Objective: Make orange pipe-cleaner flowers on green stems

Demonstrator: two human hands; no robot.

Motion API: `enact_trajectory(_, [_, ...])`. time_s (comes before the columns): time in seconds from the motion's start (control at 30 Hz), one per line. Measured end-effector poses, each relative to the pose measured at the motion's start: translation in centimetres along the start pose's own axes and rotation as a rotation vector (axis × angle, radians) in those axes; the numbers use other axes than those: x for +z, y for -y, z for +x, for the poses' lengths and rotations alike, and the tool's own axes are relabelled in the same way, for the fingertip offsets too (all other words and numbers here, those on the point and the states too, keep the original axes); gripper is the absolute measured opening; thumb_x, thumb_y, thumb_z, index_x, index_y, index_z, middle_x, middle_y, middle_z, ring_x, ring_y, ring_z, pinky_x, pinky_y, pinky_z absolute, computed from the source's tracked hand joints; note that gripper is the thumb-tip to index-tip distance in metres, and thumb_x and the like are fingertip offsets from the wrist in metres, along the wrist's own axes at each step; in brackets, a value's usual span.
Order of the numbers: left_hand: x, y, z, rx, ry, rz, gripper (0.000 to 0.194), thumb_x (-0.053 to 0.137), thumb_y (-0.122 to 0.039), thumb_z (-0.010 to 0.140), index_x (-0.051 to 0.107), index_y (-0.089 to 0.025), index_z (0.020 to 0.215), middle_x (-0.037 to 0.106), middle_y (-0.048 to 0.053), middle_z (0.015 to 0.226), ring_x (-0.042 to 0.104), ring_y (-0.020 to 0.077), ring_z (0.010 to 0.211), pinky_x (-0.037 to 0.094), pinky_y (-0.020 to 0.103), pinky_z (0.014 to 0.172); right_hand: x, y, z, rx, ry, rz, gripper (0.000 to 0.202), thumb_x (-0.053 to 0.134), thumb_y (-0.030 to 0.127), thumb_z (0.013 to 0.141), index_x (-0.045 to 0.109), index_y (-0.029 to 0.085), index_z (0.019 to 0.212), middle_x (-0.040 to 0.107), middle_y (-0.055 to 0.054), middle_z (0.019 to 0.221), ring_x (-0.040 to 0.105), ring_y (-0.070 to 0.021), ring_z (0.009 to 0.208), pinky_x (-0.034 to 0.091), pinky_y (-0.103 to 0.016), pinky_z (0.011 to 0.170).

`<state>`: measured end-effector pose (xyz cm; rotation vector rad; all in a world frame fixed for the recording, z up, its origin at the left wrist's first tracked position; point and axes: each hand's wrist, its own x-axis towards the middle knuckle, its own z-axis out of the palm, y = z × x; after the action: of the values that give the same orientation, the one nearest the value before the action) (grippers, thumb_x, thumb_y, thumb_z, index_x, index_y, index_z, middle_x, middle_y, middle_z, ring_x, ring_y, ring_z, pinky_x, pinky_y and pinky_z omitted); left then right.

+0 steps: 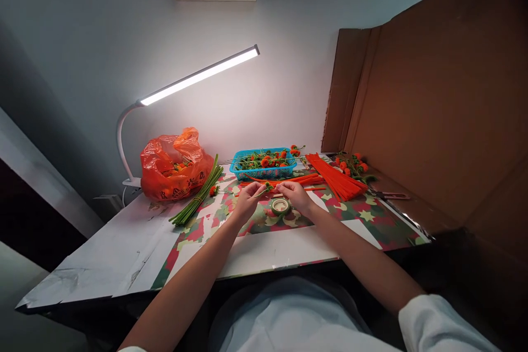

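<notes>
My left hand (247, 201) pinches a small green piece (268, 186), which looks like the leafy part of a handmade flower. My right hand (297, 197) is closed in a pinch just to its right; what lies between those fingertips is too small to name. Below and between the hands, a roll of green tape (280, 207) lies flat on the table. Behind them is a strip of loose orange fuzzy stems (307, 179). Farther back stands a blue basket (264, 174) holding orange flowers with green stems.
Left of the hands lie a bundle of green stems (198, 195) and a single orange flower (213, 191). An orange plastic bag (175, 168) stands behind, by a lit lamp (202, 74). At right are orange stems (336, 176), more flowers (350, 166) and a cardboard wall (433, 93).
</notes>
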<state>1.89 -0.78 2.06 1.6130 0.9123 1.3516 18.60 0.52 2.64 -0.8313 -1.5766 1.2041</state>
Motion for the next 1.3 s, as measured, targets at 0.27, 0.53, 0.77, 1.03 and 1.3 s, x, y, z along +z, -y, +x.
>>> enact_trajectory(0.27, [0.2,-0.4,-0.3,-0.015,0.055,-0.088,0.029,0.068,-0.044,0.074,0.057,-0.018,0.069,0.06,-0.002,0.064,0.06,0.0142,0.064,0.05,0.027,0.064,1.1,-0.1,-0.6,-0.123,-0.076,-0.111,0.033,0.058,0.044,0.072,0.046,0.018,0.055,0.04,0.005,0.053,0.036,-0.0102,0.053,0.028,-0.025,0.053])
enact_trajectory(0.53, [0.6,-0.7,-0.5,0.0,0.054,-0.199,0.024,0.069,-0.032,0.073,0.055,-0.021,0.09,0.063,-0.002,0.084,0.064,0.014,0.074,0.052,0.03,0.074,1.7,-0.4,-0.7,-0.158,-0.101,-0.136,0.033,0.049,0.046,0.078,0.051,0.018,0.061,0.049,0.002,0.059,0.043,-0.0122,0.056,0.033,-0.025,0.054])
enact_trajectory(0.77, [0.3,-0.7,-0.3,0.002,0.046,-0.159,0.032,0.075,-0.037,0.069,0.067,-0.018,0.094,0.07,0.006,0.096,0.065,0.0174,0.078,0.051,0.031,0.074,1.1,0.5,-1.2,-0.197,-0.112,-0.219,0.032,0.047,0.043,0.083,0.05,0.02,0.062,0.044,0.002,0.058,0.04,-0.0126,0.056,0.031,-0.025,0.055])
enact_trajectory(1.03, [-0.1,-1.1,-0.3,-0.03,0.067,-0.126,0.043,0.074,-0.036,0.071,0.066,-0.017,0.109,0.072,0.004,0.082,0.064,0.0157,0.073,0.05,0.028,0.069,1.1,0.3,-1.1,-0.192,-0.136,-0.239,0.031,0.048,0.041,0.082,0.042,0.02,0.058,0.04,0.003,0.056,0.036,-0.0123,0.056,0.028,-0.026,0.055])
enact_trajectory(1.3, [0.2,-0.2,0.0,-0.025,0.003,-0.149,0.04,0.075,-0.042,0.068,0.061,-0.017,0.095,0.071,0.002,0.081,0.067,0.0166,0.079,0.052,0.03,0.076,1.9,-0.5,-0.5,-0.063,-0.123,-0.128,0.036,0.042,0.051,0.08,0.041,0.021,0.058,0.037,0.003,0.051,0.032,-0.011,0.046,0.026,-0.025,0.046])
